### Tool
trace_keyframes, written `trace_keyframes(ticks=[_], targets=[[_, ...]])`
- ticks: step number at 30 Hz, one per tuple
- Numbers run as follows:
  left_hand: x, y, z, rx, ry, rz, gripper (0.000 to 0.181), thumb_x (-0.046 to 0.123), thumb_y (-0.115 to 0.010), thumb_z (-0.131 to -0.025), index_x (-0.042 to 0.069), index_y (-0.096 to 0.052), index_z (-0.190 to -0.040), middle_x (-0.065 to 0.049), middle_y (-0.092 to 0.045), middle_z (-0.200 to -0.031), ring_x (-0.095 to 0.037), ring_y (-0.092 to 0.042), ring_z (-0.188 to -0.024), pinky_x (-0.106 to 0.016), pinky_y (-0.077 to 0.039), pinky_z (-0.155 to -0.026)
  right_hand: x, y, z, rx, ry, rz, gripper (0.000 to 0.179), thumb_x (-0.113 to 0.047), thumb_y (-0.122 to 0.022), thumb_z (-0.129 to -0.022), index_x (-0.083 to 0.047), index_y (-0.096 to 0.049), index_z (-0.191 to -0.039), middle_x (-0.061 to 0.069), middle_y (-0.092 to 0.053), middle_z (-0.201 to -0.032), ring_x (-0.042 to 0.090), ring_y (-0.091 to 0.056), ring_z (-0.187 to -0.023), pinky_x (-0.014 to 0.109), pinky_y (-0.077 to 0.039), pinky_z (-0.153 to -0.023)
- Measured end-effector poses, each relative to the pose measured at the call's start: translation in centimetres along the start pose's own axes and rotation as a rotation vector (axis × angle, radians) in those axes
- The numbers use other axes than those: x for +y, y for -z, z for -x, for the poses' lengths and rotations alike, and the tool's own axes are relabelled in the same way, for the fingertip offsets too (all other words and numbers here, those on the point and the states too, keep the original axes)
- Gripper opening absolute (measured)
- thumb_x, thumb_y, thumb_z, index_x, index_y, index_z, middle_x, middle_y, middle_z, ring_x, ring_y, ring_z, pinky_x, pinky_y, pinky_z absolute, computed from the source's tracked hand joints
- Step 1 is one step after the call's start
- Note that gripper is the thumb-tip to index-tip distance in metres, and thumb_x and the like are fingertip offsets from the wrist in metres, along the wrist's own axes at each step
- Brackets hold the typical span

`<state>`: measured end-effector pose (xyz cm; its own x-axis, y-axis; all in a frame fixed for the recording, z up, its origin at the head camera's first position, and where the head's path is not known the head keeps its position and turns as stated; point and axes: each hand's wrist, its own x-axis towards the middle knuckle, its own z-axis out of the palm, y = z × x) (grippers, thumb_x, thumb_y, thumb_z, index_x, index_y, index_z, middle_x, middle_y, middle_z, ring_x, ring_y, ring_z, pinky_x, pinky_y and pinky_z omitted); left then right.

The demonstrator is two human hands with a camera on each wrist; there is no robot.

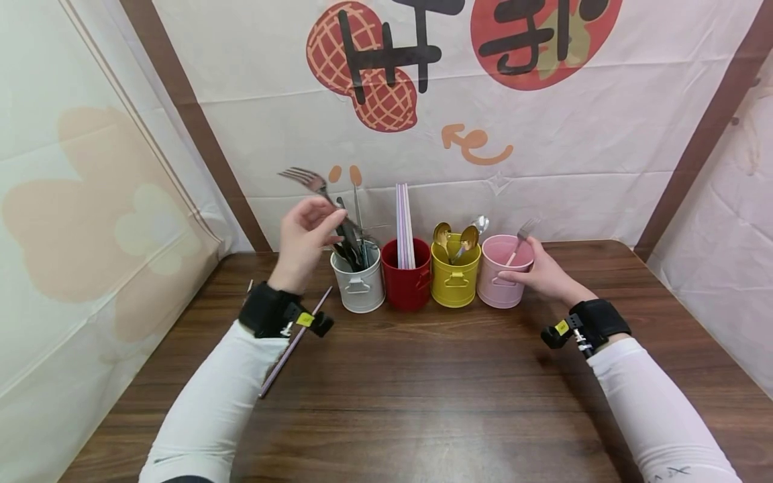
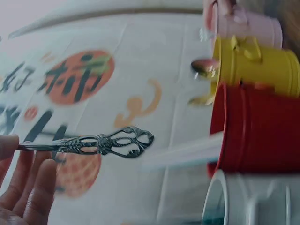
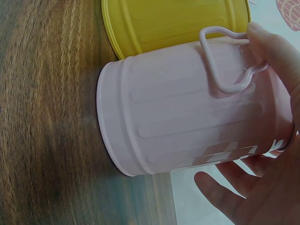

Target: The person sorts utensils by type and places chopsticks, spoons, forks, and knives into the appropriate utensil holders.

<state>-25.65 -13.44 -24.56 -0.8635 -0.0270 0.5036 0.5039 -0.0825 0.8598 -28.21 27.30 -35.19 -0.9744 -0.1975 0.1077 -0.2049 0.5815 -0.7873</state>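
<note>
My left hand [image 1: 306, 231] pinches a silver fork [image 1: 306, 178], tines up and to the left, above the white bucket [image 1: 362, 296]. In the left wrist view, the fork's ornate openwork handle [image 2: 105, 144] points away from the fingers. Dark-handled utensils [image 1: 349, 243] stand in the white bucket. On the right, my right hand [image 1: 552, 274] grips the pink bucket [image 1: 500, 294] near its rim. The right wrist view shows its thumb [image 3: 274, 49] by the wire handle, with fingers round the far side. A small fork [image 1: 522, 235] leans inside the pink bucket.
Between them stand a red bucket [image 1: 406, 290] with several pale chopsticks [image 1: 404, 218] and a yellow bucket [image 1: 455, 290] with gold spoons [image 1: 468, 237] and a silver spoon [image 1: 481, 223]. A lilac chopstick [image 1: 296, 343] lies on the wooden table [image 1: 423, 396]. A printed cloth [image 1: 543, 147] hangs behind.
</note>
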Motion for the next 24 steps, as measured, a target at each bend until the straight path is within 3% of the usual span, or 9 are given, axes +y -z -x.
trace_keyframes(ticks=[3, 8, 15, 20, 24], targets=[[-0.3, -2.6, -0.7, -0.053, -0.005, -0.036, 0.017, -0.008, -0.067, -0.087, 0.009, -0.062, -0.088, 0.006, -0.069, -0.085, -0.008, -0.066, -0.076, -0.025, -0.055, -0.058, -0.1, 0.0, 0.0, 0.000, 0.003, -0.002, 0.096, -0.025, -0.077, -0.085, 0.007, -0.010, -0.148, 0.035, -0.039, -0.135, 0.044, -0.038, -0.129, 0.055, -0.027, -0.107], [-1.6, -7.0, -1.8, -0.111, -0.031, -0.090, 0.011, -0.003, -0.071, -0.086, -0.003, -0.062, -0.093, -0.008, -0.070, -0.089, -0.009, -0.066, -0.075, -0.034, -0.057, -0.062, -0.1, 0.0, 0.0, 0.000, -0.001, -0.002, 0.096, -0.025, -0.076, -0.086, 0.006, -0.010, -0.148, 0.034, -0.039, -0.135, 0.045, -0.037, -0.129, 0.055, -0.027, -0.107], [-3.5, -12.6, -2.7, -0.155, -0.014, -0.115, 0.013, 0.002, -0.071, -0.087, -0.005, -0.063, -0.095, -0.017, -0.070, -0.095, -0.014, -0.067, -0.078, -0.041, -0.056, -0.066, 0.2, -0.2, 0.0, 0.009, -0.013, -0.006, 0.095, -0.026, -0.076, -0.086, 0.006, -0.011, -0.148, 0.033, -0.040, -0.134, 0.043, -0.039, -0.128, 0.054, -0.028, -0.107], [-4.6, -15.9, -2.7, -0.196, 0.014, -0.109, 0.012, 0.002, -0.070, -0.088, -0.006, -0.063, -0.095, -0.017, -0.071, -0.093, -0.016, -0.068, -0.079, -0.033, -0.055, -0.066, 0.2, -0.4, 0.0, 0.014, -0.001, -0.015, 0.094, -0.024, -0.077, -0.085, 0.007, -0.013, -0.147, 0.034, -0.041, -0.133, 0.044, -0.039, -0.128, 0.054, -0.027, -0.107], [-5.3, -17.7, -2.2, -0.207, 0.022, -0.163, 0.011, 0.004, -0.071, -0.088, -0.004, -0.065, -0.094, -0.014, -0.071, -0.090, -0.013, -0.067, -0.078, -0.023, -0.052, -0.066, 0.1, -0.2, -0.1, 0.001, -0.002, -0.012, 0.094, -0.026, -0.076, -0.086, 0.006, -0.012, -0.147, 0.033, -0.039, -0.135, 0.044, -0.038, -0.129, 0.054, -0.027, -0.107]])
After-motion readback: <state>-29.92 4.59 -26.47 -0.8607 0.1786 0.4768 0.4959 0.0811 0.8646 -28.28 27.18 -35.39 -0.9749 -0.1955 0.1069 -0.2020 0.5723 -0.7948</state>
